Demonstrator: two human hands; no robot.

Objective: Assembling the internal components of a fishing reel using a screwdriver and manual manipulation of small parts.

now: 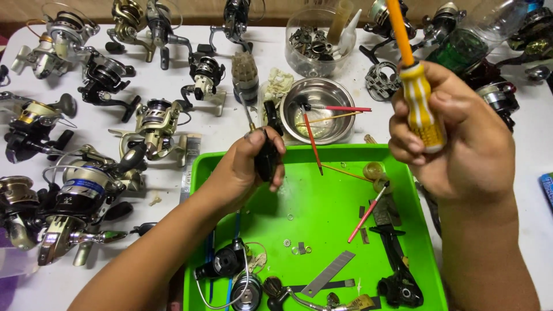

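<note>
My left hand (245,167) grips a black reel part (268,151) upright over the far edge of the green tray (322,213). A thin metal shaft sticks up from that hand. My right hand (455,135) is raised at the right and holds a screwdriver (416,86) with a yellow and white handle and an orange shaft pointing up and away. The screwdriver does not touch the black part. On the tray lie small washers, a grey blade (329,273), a red-tipped brush (367,212) and dismantled black reel pieces (397,270).
Many fishing reels (86,190) crowd the white table at the left and along the back. A steel bowl (319,109) with brushes stands beyond the tray. Behind it is a clear tub of metal parts (314,49). A plastic bottle (481,34) lies at the back right.
</note>
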